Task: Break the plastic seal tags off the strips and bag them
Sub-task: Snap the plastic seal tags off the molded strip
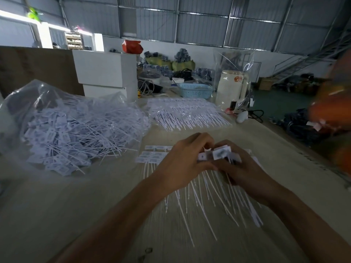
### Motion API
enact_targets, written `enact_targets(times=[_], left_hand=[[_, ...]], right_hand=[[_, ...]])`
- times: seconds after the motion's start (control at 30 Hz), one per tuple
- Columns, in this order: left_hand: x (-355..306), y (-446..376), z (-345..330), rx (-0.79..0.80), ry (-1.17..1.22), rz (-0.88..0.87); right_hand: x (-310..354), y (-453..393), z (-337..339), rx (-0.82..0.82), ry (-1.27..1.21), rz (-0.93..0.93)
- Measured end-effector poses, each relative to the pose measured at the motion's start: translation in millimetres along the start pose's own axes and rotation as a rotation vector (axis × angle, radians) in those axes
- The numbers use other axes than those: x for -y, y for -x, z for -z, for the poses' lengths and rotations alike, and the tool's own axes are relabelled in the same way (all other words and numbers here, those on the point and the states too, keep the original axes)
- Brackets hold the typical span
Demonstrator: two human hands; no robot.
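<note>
Head view is showing a pale counter (76, 215) carrying stock in several lots. At centre, the left hand (182, 164) and the right hand (245, 171) are meeting over a strip of white seal tags (218, 154); both are curling their fingers round the tag heads and gripping them together, the thin tails (199, 202) fanning down toward the viewer and lying on the counter. Just left of the hands, a short row of tags (152, 154) is lying flat, heads away from the viewer. At far left, a clear plastic bag (28, 97) is lying open and holding a loose heap of separated tags (72, 133), some spilling past its mouth. Behind the hands, a second lot of strips (188, 112) is lying in clear wrap. Further back are standing white boxes (106, 69), a blue basket (195, 90) and a cream appliance (231, 86) under a clear bag. At the right edge, an orange blurred shape (334, 103) is appearing; what it is cannot be told.
</note>
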State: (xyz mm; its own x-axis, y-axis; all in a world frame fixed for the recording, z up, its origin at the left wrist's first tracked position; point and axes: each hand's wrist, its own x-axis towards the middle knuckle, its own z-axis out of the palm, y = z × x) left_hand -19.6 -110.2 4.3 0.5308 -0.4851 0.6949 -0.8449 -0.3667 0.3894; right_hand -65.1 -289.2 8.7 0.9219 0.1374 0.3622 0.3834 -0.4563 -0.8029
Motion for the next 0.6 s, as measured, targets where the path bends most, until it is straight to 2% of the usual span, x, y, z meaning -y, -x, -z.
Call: enact_targets(times=[0.1, 0.2, 0.27, 0.33, 0.4, 0.47, 0.53, 0.6], left_hand=[[2, -1, 1, 0.037, 0.025, 0.019], [4, 2, 2, -0.025, -0.154, -0.027], [3, 4, 2, -0.085, -0.335, -0.106], [3, 4, 2, -0.108, -0.383, -0.118], [2, 1, 2, -0.035, -0.234, -0.034], [4, -2, 3, 0.078, -0.034, 0.077], [5, -1, 2, 0.159, 0.165, 0.152], [7, 0, 2, 0.144, 0.218, 0.165]], right_hand=[[-2, -3, 4, -0.053, -0.177, -0.113], [2, 2, 6, 0.002, -0.482, -0.202], [-1, 3, 4, 0.025, -0.507, -0.2], [-2, 2, 5, -0.043, -0.244, -0.065], [-9, 0, 11, -0.143, 0.162, 0.129], [-9, -2, 18, -0.158, 0.405, 0.269], [-14, -6, 29, -0.182, 0.512, 0.358], [-16, -8, 37, -0.259, 0.314, 0.287]])
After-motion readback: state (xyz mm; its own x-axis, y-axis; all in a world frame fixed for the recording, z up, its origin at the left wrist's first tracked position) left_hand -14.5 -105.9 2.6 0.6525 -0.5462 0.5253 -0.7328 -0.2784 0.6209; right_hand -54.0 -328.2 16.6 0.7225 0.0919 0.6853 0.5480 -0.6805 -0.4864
